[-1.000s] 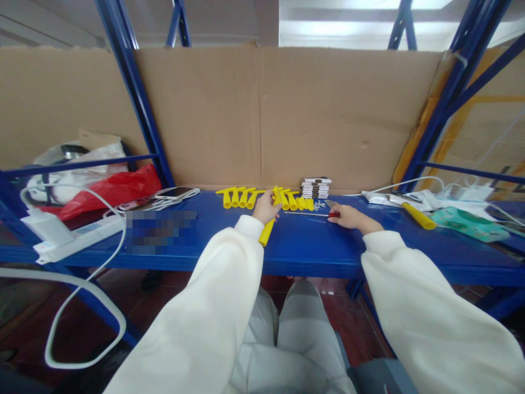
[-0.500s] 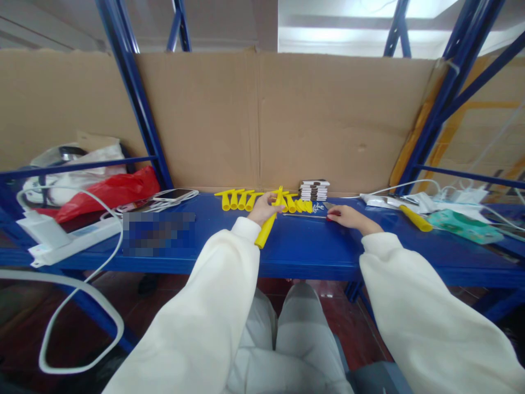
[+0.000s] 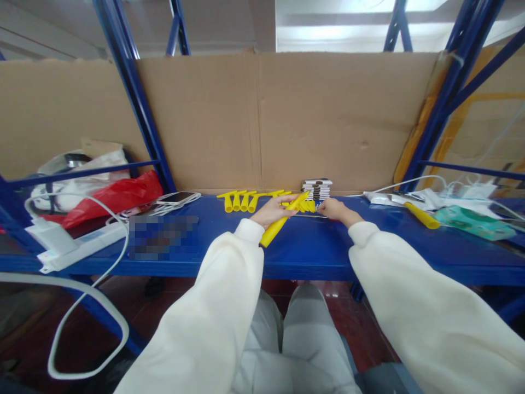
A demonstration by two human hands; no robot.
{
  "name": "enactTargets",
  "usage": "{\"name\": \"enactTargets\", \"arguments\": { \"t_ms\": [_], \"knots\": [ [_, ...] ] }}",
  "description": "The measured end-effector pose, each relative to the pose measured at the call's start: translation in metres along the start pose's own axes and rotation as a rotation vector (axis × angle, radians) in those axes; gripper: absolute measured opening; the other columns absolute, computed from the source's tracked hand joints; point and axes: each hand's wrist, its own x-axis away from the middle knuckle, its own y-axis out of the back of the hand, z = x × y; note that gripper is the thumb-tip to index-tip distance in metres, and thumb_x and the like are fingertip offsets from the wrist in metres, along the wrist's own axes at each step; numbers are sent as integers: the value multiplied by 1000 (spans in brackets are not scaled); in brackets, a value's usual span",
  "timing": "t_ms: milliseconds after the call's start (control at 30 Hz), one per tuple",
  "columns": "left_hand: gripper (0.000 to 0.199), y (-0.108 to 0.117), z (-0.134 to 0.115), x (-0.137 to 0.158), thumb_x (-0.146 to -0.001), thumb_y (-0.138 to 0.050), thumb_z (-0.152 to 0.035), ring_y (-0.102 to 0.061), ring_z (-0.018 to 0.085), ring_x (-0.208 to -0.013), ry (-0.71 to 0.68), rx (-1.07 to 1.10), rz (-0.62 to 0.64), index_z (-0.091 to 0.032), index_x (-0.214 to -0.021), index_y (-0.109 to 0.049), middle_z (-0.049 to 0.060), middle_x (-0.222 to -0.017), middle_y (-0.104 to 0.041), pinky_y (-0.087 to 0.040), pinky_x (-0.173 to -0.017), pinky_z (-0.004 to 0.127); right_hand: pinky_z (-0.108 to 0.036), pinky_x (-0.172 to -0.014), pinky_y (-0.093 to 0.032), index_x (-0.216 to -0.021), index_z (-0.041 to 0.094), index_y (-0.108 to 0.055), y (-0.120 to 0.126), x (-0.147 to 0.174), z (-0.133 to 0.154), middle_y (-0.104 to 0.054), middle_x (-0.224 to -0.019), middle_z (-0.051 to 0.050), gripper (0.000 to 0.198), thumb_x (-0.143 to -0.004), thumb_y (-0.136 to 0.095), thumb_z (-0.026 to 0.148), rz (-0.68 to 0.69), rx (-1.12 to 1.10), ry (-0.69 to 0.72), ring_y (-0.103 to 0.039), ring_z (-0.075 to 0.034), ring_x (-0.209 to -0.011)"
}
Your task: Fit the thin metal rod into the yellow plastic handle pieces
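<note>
- Table (image 3: 305,243) backed along its far edge by a cardboard panel (image 3: 328,120).
- Row of tools (image 3: 244,205) lined up at far middle, before the panel.
- Held tool (image 3: 274,232) gripped in left hand (image 3: 270,211), nearer than the row, slanted from near left to far right.
- Stack of packs (image 3: 317,189) set right of the row, beyond right hand (image 3: 334,209).
- Phone (image 3: 180,197) laid left of the row; power strip (image 3: 96,241) placed farther left, nearer.
- Loose tool (image 3: 422,215) laid at right, packet (image 3: 473,222) to its right.
</note>
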Motion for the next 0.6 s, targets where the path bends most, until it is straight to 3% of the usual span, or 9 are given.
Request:
{"name": "enactTargets", "arguments": {
  "t_ms": [200,300,433,600],
  "knots": [
    [64,6,2,-4,-68,-65,0,-66,16,-92,-37,72,-51,-11,-130,-55,13,-113,-67,-50,-88,31,-40,-89,-43,-95,16,-70,4,0,14,-70,-97,-16,25,-79,-52,18,-12,27,-58,-62,-29,-103],
    [61,4,3,-6,-69,-62,1,-64,17,-101,-109,21,-63,-10,-129,-55,12,-115,-66,-46,-94,31,-41,-91,-43,-100,16,-69,6,1,14,-70,-100,-16,28,-79,-51,18,-12,27,-70,-61,-29,-105],
    [54,6,6,-8,-72,-59,0,-57,18,-115,-250,-212,-120,-14,-124,-61,9,-121,-64,-40,-103,32,-42,-91,-43,-100,15,-69,8,-1,16,-69,-101,-18,27,-79,-53,19,2,14,-101,-61,-30,-106],
    [52,9,17,-12,-74,-59,-3,-54,20,-118,-364,-652,-193,-20,-122,-63,8,-121,-62,-37,-106,36,-41,-89,-45,-97,16,-70,4,-5,19,-68,-108,-17,25,-77,-57,20,-18,-6,-110,-62,-30,-105]
  ]
}}
